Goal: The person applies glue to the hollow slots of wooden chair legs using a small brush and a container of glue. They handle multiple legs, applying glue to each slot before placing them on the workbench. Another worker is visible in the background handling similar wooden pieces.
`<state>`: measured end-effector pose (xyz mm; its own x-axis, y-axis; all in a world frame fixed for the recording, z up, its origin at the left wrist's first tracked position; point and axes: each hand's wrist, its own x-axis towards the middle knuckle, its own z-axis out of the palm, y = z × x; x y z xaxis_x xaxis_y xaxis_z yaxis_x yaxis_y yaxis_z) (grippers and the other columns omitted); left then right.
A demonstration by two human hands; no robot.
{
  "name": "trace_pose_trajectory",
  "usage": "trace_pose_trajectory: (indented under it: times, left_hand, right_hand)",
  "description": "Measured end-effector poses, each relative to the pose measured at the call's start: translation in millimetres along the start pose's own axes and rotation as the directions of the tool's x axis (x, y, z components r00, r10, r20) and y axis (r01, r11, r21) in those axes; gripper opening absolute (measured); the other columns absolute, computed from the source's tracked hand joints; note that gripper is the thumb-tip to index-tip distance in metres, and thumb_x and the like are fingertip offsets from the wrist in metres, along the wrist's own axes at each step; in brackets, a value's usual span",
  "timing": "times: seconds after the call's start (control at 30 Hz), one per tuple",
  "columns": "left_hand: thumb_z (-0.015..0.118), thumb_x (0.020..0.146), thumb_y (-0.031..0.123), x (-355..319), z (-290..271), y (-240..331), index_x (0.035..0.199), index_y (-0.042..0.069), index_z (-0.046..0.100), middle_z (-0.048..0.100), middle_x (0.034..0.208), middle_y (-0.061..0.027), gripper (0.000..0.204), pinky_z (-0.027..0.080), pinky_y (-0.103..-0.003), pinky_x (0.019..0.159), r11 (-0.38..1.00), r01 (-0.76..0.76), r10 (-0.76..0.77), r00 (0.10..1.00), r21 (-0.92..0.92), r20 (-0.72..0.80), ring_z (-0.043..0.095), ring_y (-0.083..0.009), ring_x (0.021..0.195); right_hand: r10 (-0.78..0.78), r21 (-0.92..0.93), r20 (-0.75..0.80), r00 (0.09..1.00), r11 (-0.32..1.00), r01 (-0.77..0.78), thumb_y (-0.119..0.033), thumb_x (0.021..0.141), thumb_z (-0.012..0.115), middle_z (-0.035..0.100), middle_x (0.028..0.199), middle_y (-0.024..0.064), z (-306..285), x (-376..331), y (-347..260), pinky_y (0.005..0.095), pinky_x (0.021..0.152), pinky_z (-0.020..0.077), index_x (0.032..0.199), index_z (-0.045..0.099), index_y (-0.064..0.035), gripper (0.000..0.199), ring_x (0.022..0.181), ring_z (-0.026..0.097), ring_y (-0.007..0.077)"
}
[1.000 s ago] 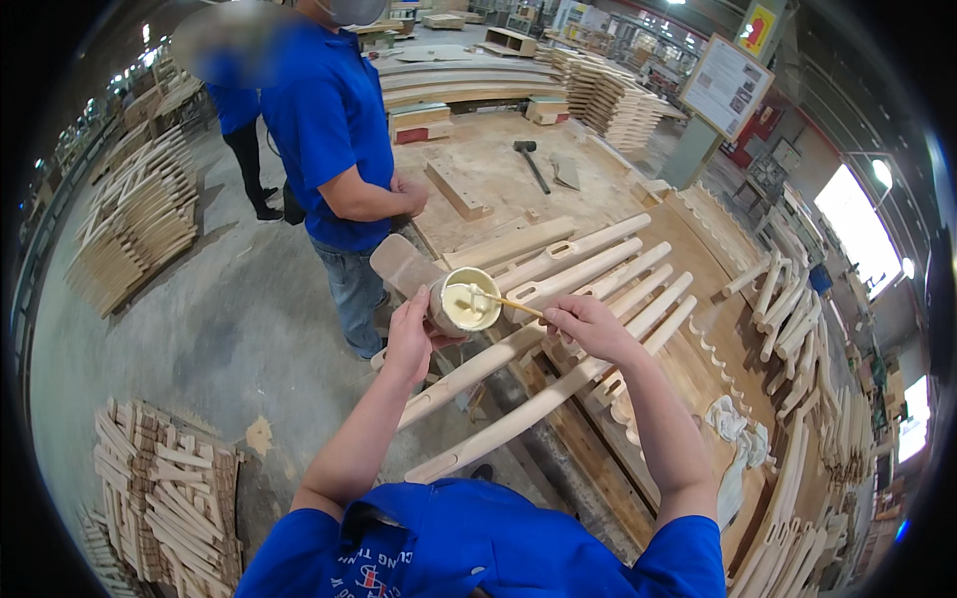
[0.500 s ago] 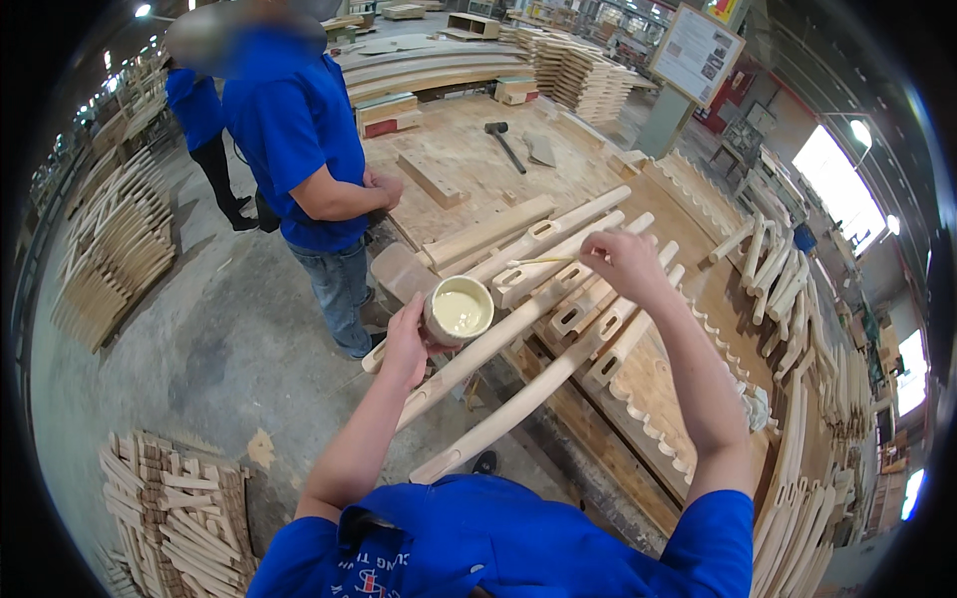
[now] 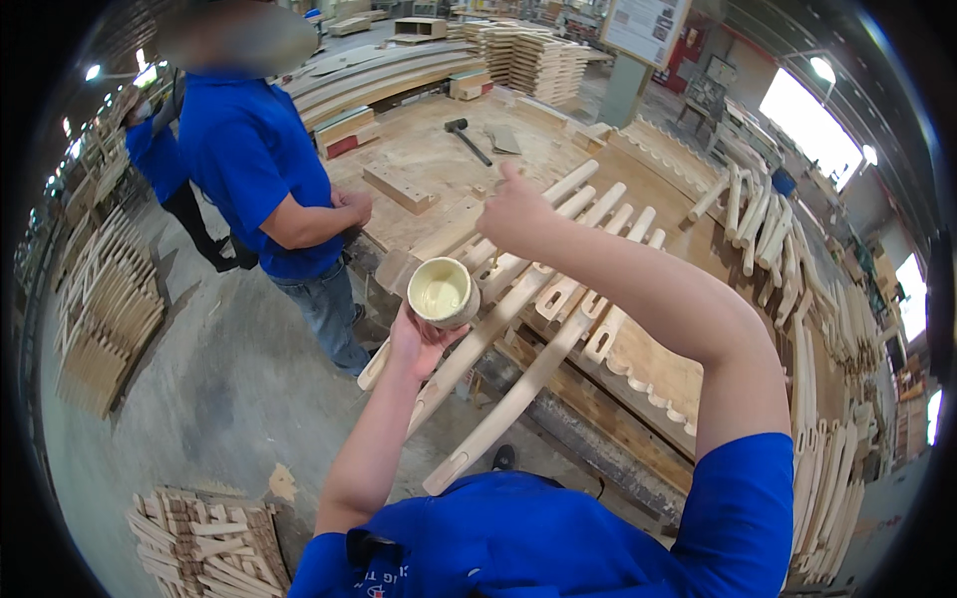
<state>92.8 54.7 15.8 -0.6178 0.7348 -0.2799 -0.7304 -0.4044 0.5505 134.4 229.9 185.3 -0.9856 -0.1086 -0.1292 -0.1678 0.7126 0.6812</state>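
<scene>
The left hand (image 3: 419, 341) grips a cup (image 3: 446, 321), the right hand (image 3: 514, 217) seems to pinch a stick (image 3: 495, 259) over wooden bars (image 3: 526, 384), likely for dabbing, which needs careful aim next.

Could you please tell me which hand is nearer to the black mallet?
Right. The right hand hovers short of the mallet; the left hand, holding the cup, is farther back toward the person.

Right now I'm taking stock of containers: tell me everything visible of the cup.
The cup is round and open-topped, with a pale rim and tan outer wall; its material is unclear. Glossy cream-coloured stuff lies inside. Its mouth faces up toward the camera. The left grip supports it from below; wooden rails show beyond it.
</scene>
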Motion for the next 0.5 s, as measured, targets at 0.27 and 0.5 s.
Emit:
trace_pose_trajectory:
  times: [0.27, 0.5]
  left_hand:
    - [0.029, 0.099, 0.038, 15.4, -12.0, -7.0, 0.131, 0.015, 0.044, 0.053, 0.128, -0.0112, 0.042, 0.051, -0.052, 0.088, 0.993, 0.058, -0.048, 0.993, -0.098, 0.105, 0.057, -0.0303, 0.111]
    - [0.029, 0.099, 0.038, -20.8, -23.8, 4.7, 0.131, 0.015, 0.044, 0.054, 0.127, -0.0112, 0.043, 0.054, -0.051, 0.082, 0.998, -0.069, 0.069, 0.997, 0.000, 0.040, 0.059, -0.0313, 0.108]
  right_hand:
    - [-0.016, 0.093, -0.027, 1.000, 0.995, 0.019, -0.021, 0.083, 0.058, 0.070, 0.082, -0.0024, -8.5, 10.6, 2.5, 0.0407, 0.098, 0.0286, 0.082, 0.072, -0.0219, 0.013, 0.083, 0.066, 0.0175]
    - [-0.031, 0.045, -0.058, 0.998, 0.998, 0.033, -0.019, 0.081, 0.061, 0.069, 0.079, -0.0031, -3.6, 7.0, -2.7, 0.0380, 0.098, 0.0273, 0.079, 0.071, -0.0214, 0.011, 0.083, 0.064, 0.0163]
